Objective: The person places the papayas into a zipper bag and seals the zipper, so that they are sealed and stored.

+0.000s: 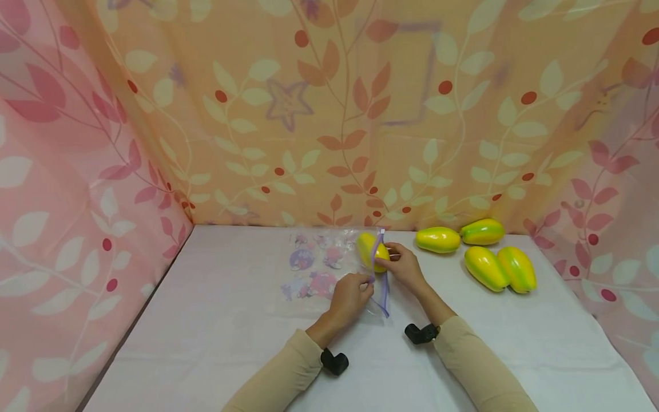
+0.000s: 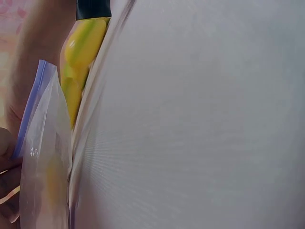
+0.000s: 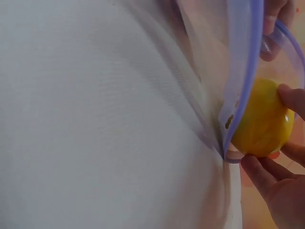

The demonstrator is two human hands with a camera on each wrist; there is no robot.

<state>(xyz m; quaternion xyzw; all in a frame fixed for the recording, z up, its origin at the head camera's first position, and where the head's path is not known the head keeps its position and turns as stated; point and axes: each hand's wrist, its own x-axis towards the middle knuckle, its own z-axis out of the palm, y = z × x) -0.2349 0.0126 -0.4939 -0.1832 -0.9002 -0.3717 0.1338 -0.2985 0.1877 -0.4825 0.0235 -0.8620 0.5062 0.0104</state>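
Well, left cloth (image 1: 77, 229): one, pink, leaf-printed, hanging beside your table (image 1: 206, 326).
Back cloth (image 1: 319, 126): one, orange, with leaves and red dots.
Bag (image 1: 320, 264): one, clear, with cartoon prints, lying on the table, its purple-edged mouth parted towards the right.
Left sleeve (image 1: 280, 375): one of two, beige, with a black camera (image 1: 334, 363) by the cuff.
Left hand (image 1: 350, 300): your fingers pinch the bag's purple edge.
Held fruit (image 1: 366, 247): one of five, yellow, partly inside the bag's mouth.
Right hand (image 1: 405, 268): your thumb and fingers grasp that fruit's outer end.
Right sleeve (image 1: 481, 366): the second, with another black camera (image 1: 421, 333).
Loose fruits (image 1: 481, 263): four, yellow-green, on the table; two behind, just beside each other, two in front, touching.
Right cloth (image 1: 602, 240): one, pink.
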